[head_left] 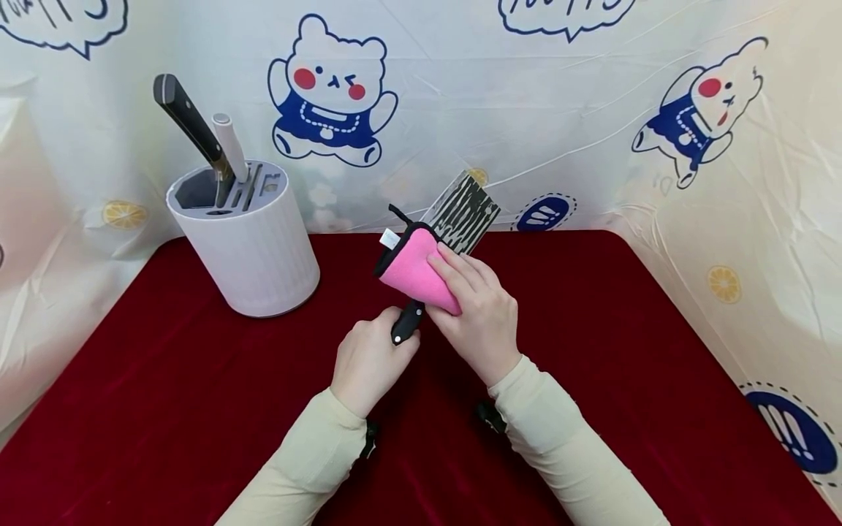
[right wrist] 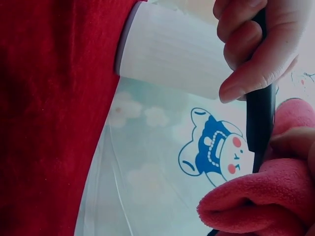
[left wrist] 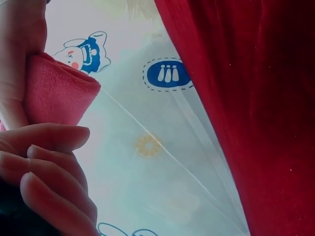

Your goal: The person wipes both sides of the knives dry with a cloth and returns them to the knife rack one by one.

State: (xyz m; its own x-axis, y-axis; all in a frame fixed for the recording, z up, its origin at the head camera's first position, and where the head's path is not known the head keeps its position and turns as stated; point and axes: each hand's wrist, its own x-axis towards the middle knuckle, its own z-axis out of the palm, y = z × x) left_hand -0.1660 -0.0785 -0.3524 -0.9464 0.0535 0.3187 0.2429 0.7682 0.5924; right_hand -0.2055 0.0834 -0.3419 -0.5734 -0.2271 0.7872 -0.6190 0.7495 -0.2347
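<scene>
We see a broad metal cleaver [head_left: 463,212], with a pattern of dark stripes on its blade, held slantwise in front of the person, over a table covered with dark red velvety cloth [head_left: 164,409]. The left hand [head_left: 371,358] has its fingers curled around the black riveted handle [head_left: 408,324]. The right hand [head_left: 480,314] pinches a folded pink plush cloth with black edging [head_left: 417,270] over the part of the blade nearest to the handle, with fingers on the upper side and the thumb below. From the cloth's edge a small white label [head_left: 389,238] sticks out, but we cannot read its print, which is too small; near it we notice a thin black loop [head_left: 399,214]. To the left, well apart from the hands, a white ribbed round knife block with a grey slotted top [head_left: 256,256] stands upright; it holds a black-handled knife [head_left: 191,124] and a white rod-like handle [head_left: 230,146]. On the pale hanging sheet [head_left: 493,95] behind, we find a winking white bear in blue clothes [head_left: 327,95] and a blue oval [head_left: 544,212] with three white marks resembling exclamation points. A speech bubble [head_left: 566,14] at the top carries blue lettering, cut by the picture border, so we cannot read it surely.
</scene>
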